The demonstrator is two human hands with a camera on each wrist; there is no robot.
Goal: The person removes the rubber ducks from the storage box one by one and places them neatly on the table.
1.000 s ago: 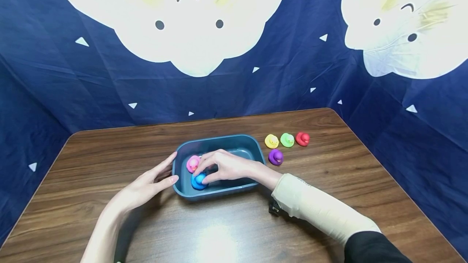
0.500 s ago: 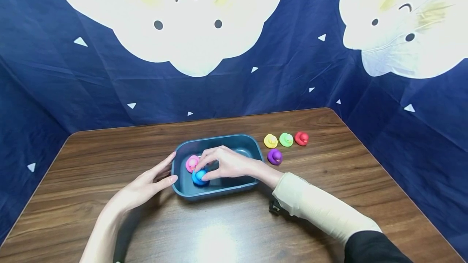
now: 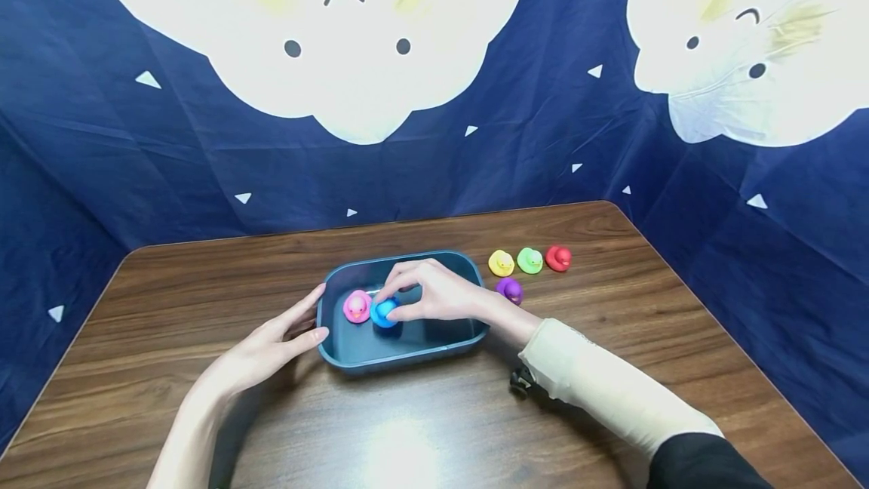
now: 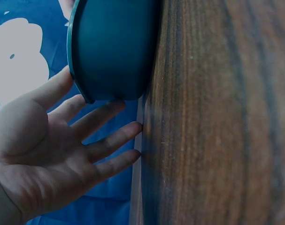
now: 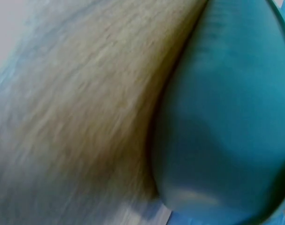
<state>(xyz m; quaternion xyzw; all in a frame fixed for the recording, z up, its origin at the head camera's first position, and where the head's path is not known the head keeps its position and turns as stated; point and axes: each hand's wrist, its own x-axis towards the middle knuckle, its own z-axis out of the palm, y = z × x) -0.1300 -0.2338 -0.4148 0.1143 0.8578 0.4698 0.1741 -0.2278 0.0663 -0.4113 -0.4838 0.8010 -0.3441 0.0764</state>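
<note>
In the head view a dark teal rectangular tub point(image 3: 400, 357) stands on the wooden table. My right hand point(image 3: 441, 291) reaches into it and pinches a blue rubber duck point(image 3: 384, 313) between thumb and fingers. Just left of that, on the tub's floor, sits a pink rubber duck point(image 3: 357, 306). My left hand point(image 3: 268, 347) is at the tub's left end, thumb and fingertips against the wall. The left wrist view shows the left hand point(image 4: 53, 145) with fingers spread, touching the tub point(image 4: 116, 51). Only the tub's outer wall point(image 5: 227, 108) and blurred tabletop appear in the right wrist view.
Right of the tub, a yellow duck point(image 3: 501, 263), a green duck point(image 3: 530, 260) and a red duck point(image 3: 558, 258) stand in a row on the table point(image 3: 611, 368). A purple duck point(image 3: 510, 290) sits in front of them, partly behind my right wrist. Blue fabric point(image 3: 204, 149) hangs behind.
My right hand has moved the blue duck back and to the right, from in front of the pink duck to beside it. The left hand stays at the tub's end.
</note>
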